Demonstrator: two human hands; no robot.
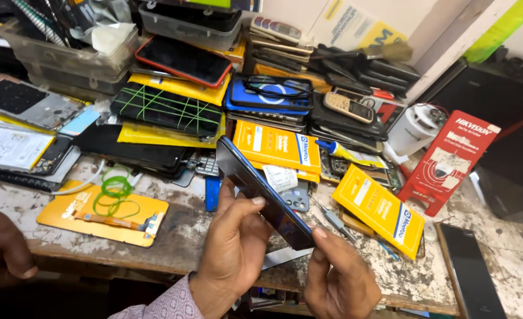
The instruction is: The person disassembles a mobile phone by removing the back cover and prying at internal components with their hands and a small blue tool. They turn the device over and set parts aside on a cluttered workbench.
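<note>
Both hands (285, 254) around dark phone (261, 192)

Flat yellow packets (385, 210) lie on the bench beside a red carton (447, 162).

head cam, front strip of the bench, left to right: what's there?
Yellow package with green rubber bands → left hand → dark smartphone held edge-up → right hand → yellow box → dark phone lying flat.
</note>
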